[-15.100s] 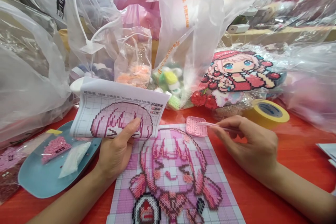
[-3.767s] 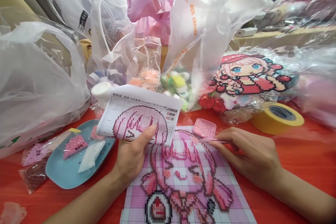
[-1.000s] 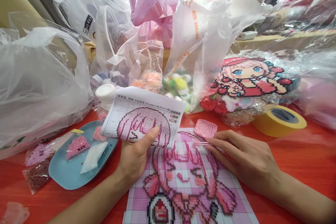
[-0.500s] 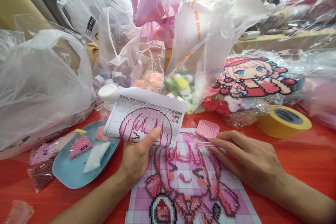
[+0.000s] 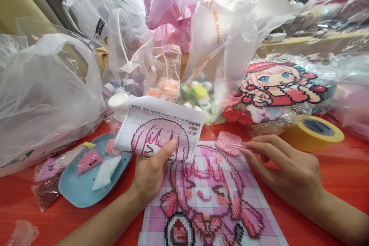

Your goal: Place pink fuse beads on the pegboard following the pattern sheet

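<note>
My left hand [image 5: 154, 169] is closed on a folded paper pattern chart [image 5: 164, 123], its thumb pressed over a printed girl's head. Between the fingertips of my right hand [image 5: 288, 165] is a pair of pink tweezers [image 5: 238, 146], whose tips reach into a small pink ribbed tray [image 5: 229, 138] holding light pink beads. Below both hands lies a pegboard [image 5: 152, 219] with a partly beaded girl figure [image 5: 206, 200] in pinks and dark brown. The chart covers the board's upper left corner.
On the left, a blue plate [image 5: 76, 194] bears bead packets, with more bead bags [image 5: 47, 190] beside it. A yellow tape roll [image 5: 314, 132] and a finished bead picture [image 5: 279, 84] are at right. Plastic bags [image 5: 227, 38] line the back.
My right hand has shifted right and slightly up, bringing the tweezers from over the beaded hair to the pink tray. My left hand and the chart stay put.
</note>
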Action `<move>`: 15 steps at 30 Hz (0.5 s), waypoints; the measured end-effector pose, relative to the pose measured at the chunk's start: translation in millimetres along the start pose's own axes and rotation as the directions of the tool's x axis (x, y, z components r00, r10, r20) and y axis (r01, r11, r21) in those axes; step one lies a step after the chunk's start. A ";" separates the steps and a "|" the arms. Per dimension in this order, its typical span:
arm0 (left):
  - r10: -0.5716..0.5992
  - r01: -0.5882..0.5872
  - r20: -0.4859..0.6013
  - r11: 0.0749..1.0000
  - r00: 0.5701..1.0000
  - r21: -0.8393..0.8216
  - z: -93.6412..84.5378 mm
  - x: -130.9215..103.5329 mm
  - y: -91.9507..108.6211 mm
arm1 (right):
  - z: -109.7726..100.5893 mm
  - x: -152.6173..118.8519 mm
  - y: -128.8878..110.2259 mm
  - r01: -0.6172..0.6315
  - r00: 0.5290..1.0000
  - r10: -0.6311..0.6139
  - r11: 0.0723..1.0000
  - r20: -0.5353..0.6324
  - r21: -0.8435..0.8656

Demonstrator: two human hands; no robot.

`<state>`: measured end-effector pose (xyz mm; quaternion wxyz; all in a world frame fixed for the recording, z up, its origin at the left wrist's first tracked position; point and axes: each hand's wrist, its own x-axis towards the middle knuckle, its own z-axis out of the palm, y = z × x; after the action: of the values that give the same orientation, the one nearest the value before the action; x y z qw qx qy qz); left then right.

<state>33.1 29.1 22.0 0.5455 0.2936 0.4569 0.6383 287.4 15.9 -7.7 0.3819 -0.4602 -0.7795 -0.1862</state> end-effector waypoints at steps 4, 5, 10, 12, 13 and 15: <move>0.001 -0.001 0.002 1.000 1.000 0.001 -1.0 -0.3 -0.1 | 1.1 -0.9 2.4 -0.051 0.999 0.051 0.998 0.000 -0.031; 0.003 -0.003 0.004 1.000 1.000 0.002 -1.2 -0.5 -0.2 | 1.2 -0.8 2.5 -0.057 0.998 0.057 0.998 -0.001 -0.034; 0.015 -0.015 0.005 1.000 1.000 0.013 -0.8 -1.3 -1.1 | 1.7 -0.9 2.5 -0.055 0.998 0.055 0.997 0.010 -0.046; 0.014 -0.014 -0.002 1.000 1.000 0.016 -0.4 -1.6 -1.1 | 2.0 -1.1 2.6 -0.044 0.999 0.044 0.998 0.009 -0.055; 0.013 -0.013 -0.006 1.000 1.000 0.018 -0.3 -1.7 -1.0 | 2.1 -1.2 2.7 -0.040 0.999 0.040 0.998 0.007 -0.058; 0.014 -0.013 -0.009 1.000 1.000 0.020 0.0 -1.6 -0.3 | 2.3 -1.2 2.8 -0.035 0.999 0.036 0.997 0.005 -0.064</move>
<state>33.5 27.5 21.9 0.5362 0.2993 0.4637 0.6387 289.2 18.2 -10.2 0.3680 -0.4865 -0.7661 -0.2026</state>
